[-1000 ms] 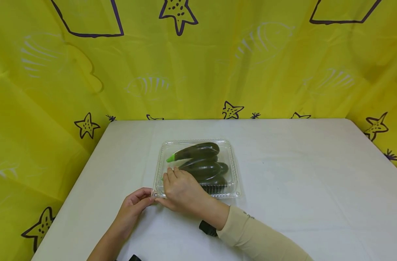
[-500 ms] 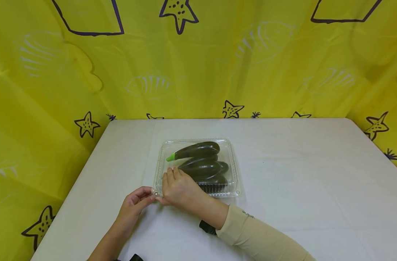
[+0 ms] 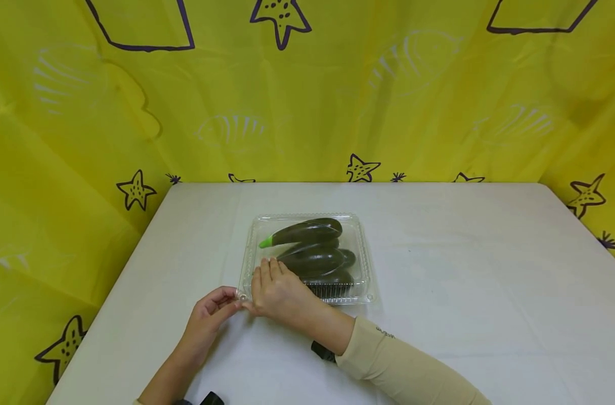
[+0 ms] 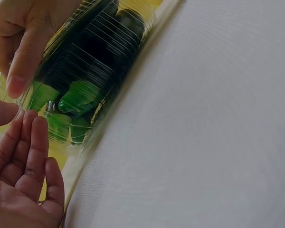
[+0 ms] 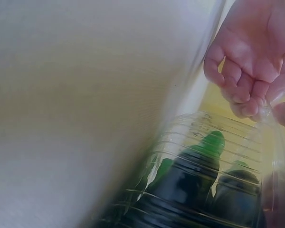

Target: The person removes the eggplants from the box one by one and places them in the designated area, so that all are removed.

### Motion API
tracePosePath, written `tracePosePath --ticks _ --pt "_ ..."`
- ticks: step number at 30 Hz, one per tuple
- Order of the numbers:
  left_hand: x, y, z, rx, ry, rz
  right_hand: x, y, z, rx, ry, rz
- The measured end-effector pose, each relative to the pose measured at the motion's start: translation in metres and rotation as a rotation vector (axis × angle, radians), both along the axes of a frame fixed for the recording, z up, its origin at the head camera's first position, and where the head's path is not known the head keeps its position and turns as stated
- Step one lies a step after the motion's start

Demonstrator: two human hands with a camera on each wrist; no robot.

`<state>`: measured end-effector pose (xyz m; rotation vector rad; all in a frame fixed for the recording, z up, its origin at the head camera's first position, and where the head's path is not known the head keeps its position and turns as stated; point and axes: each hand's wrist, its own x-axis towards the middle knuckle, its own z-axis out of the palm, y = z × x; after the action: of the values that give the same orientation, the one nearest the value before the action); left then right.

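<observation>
A clear plastic clamshell container (image 3: 364, 264) lies closed over several dark eggplants (image 3: 312, 261) with green stem ends. My left hand (image 3: 208, 318) pinches its near left corner between thumb and fingers. Over the left part of the lid rests my right hand (image 3: 282, 289), its fingertips on the plastic and its thumb reaching to the same corner. In the left wrist view, the right thumb (image 4: 20, 78) points down close to the left hand's fingertips (image 4: 29, 121). Green eggplant stems (image 5: 211, 142) show through the ribbed wall in the right wrist view.
The container stands on a table with a white cover (image 3: 464, 270). A yellow patterned curtain (image 3: 317, 107) hangs behind the table and along its sides. Dark wrist devices (image 3: 322, 351) show at both wrists.
The view has shifted slightly. Both hands stay at the near left corner of the container, with hardly any visible movement.
</observation>
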<state>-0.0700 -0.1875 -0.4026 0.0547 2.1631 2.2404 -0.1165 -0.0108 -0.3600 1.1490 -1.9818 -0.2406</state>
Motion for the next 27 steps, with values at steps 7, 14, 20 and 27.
tracePosePath --ticks 7,14,20,27 --pt "-0.0002 0.0016 -0.0003 0.100 -0.005 -0.020 -0.0028 0.0006 -0.0034 0.001 0.028 0.014" --pt "-0.0009 0.0026 0.0010 0.134 -0.046 -0.039 -0.0021 0.0005 -0.0047 -0.017 0.046 0.012" --pt "-0.0005 0.0022 0.0005 0.155 -0.035 -0.061 -0.0025 0.0005 -0.0050 -0.021 0.039 0.017" --pt "0.0002 0.0015 0.0008 0.177 -0.009 -0.097 -0.0018 0.0009 -0.0038 -0.017 0.039 0.019"
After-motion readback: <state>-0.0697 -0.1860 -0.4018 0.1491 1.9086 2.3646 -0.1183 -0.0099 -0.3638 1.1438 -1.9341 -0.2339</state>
